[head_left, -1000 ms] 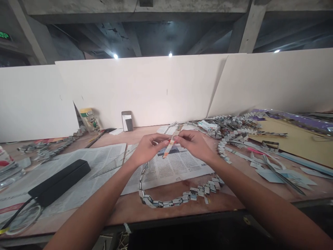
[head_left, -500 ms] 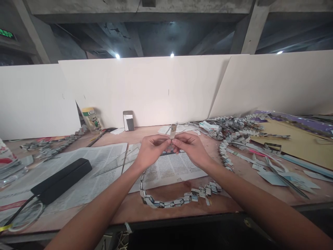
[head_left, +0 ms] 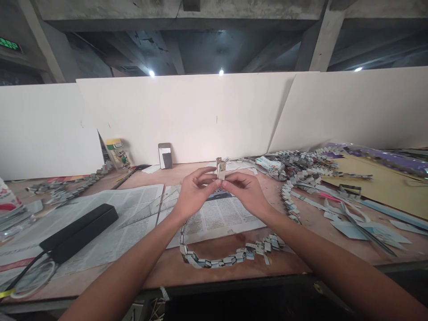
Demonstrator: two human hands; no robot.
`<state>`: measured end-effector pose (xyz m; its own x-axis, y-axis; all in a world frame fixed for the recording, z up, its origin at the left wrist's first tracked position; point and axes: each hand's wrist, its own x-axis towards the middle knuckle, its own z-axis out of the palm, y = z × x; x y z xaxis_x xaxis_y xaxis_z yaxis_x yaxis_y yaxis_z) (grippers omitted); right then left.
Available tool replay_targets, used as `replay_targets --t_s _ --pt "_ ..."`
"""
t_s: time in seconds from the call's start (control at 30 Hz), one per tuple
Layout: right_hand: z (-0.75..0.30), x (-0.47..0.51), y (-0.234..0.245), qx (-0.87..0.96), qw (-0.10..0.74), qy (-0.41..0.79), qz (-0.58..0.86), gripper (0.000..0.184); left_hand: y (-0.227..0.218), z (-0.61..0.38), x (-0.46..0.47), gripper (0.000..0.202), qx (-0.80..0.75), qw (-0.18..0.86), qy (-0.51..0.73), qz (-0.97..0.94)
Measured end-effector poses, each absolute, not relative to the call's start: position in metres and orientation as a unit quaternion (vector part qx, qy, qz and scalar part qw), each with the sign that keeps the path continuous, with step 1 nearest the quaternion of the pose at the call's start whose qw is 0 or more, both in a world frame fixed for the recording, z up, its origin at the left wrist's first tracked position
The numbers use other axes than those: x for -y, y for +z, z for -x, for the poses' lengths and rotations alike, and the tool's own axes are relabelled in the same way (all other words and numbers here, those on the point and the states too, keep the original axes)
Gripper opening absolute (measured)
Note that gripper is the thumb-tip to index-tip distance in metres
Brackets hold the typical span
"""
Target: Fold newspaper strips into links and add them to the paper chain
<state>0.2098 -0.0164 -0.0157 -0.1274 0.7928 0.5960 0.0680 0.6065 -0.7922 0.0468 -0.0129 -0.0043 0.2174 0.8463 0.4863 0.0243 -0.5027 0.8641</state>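
Note:
Between the fingertips of my left hand (head_left: 197, 185) and my right hand (head_left: 242, 187) stands a small folded paper strip (head_left: 221, 169), upright, its two ends showing above my thumbs. Both hands are closed in a pinch on its lower part, which my thumbs partly hide. Below them lies a printed newspaper sheet (head_left: 220, 218). A chain of folded paper links (head_left: 214, 263) curves over the table in front of my hands; its upper left end runs behind my left wrist. A clear set square (head_left: 150, 207) rests on newspaper left of my left hand.
At left lie a black case (head_left: 80, 229) and a cable (head_left: 33, 276). A phone (head_left: 165, 156) and a yellow-capped bottle (head_left: 117, 154) stand by the white boards (head_left: 187, 116). On the right are a heap of paper chains (head_left: 301, 162), scissors (head_left: 364, 227) and paper scraps.
The paper strip showed as one flat upright piece; now it is folded, with two ends standing up. My fingers have shifted slightly around it, and the chain has stayed in place.

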Motion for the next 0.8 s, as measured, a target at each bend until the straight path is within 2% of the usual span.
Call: replay_targets --t_s 0.07,0.23,0.4,0.57,0.8 --pt "-0.208 0.016 -0.017 0.683 0.577 0.326 0.308 0.015 -0.003 -0.047 0.013 0.049 -0.320 0.397 0.535 -0.673" --pt "-0.206 0.017 -0.020 0.674 0.571 0.362 0.298 0.019 -0.005 -0.046 0.011 0.026 -0.336 0.368 0.544 -0.675" --pt "-0.210 0.016 -0.016 0.679 0.582 0.339 0.293 0.028 -0.007 -0.046 0.012 0.024 -0.341 0.338 0.540 -0.691" --pt "-0.213 0.018 -0.010 0.685 0.594 0.275 0.318 0.014 -0.005 -0.048 0.017 0.020 -0.326 0.293 0.492 -0.752" --pt "-0.214 0.018 -0.011 0.688 0.598 0.248 0.328 0.012 -0.005 -0.048 0.018 0.024 -0.325 0.298 0.449 -0.777"
